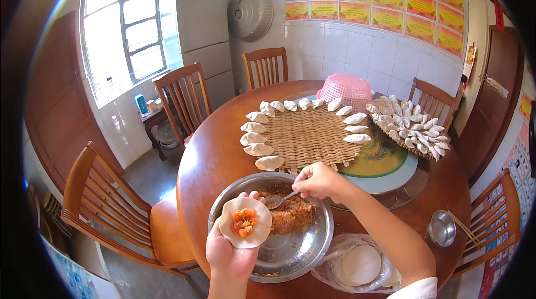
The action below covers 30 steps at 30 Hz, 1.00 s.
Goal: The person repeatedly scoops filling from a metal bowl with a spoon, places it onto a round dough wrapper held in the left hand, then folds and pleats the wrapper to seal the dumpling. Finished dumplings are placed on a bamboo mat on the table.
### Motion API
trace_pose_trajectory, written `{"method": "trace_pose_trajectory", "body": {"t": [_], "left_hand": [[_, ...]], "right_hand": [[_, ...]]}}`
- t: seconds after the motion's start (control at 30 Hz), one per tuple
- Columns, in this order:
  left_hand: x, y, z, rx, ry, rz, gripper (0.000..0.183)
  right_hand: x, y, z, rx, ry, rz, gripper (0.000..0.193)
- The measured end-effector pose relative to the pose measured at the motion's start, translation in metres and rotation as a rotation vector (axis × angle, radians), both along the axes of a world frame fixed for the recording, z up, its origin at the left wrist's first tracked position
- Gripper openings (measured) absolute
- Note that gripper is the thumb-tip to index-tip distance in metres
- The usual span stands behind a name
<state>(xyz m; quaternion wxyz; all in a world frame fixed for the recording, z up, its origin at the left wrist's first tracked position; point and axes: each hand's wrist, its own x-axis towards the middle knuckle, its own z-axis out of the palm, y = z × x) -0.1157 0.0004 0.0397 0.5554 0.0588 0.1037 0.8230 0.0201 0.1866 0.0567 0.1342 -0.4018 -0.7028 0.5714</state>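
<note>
On my left hand (230, 254) rests a round dumpling wrapper (258, 236), with a heap of orange filling (244, 222) in its middle. The thumb and fingers curl round the wrapper's edges. My right hand (319, 180) grips the handle of a metal spoon (286, 197), whose bowl is down in the filling. That filling (293, 216) lies in a wide steel basin (319, 251) at the table's near edge. Right of the basin, a stack of round wrappers (362, 265) sits in a clear plastic bag (329, 268). Beyond the basin, a woven tray (307, 137) carries folded dumplings (255, 127) round its rim.
A second tray heaped with dumplings (407, 123) stands at the right, beside an upturned pink basket (347, 90). Below the trays is a glass turntable (385, 184). A metal bowl (442, 228) and chopsticks (463, 227) lie near the right edge. Wooden chairs (117, 209) surround the round table (209, 159).
</note>
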Motion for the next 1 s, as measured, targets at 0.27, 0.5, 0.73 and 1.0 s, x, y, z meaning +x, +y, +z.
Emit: {"method": "trace_pose_trajectory", "body": {"t": [0.27, 0.5, 0.73, 1.0], "left_hand": [[-0.001, -0.002, -0.002, 0.021, -0.024, -0.029, 0.041], [0.010, -0.002, 0.002, 0.012, 0.029, -0.085, 0.043], [0.021, -0.002, 0.004, 0.041, -0.082, -0.145, 0.045], [0.044, 0.001, 0.007, 0.007, -0.064, -0.259, 0.044]], "right_hand": [[-0.024, 0.019, -0.017, 0.100, 0.141, -0.213, 0.013], [-0.002, 0.007, -0.018, 0.428, -0.129, -0.152, 0.065], [0.020, -0.024, -0.005, 0.703, -0.223, -0.038, 0.059], [0.115, -0.095, 0.007, 1.059, -0.163, -0.268, 0.054]]}}
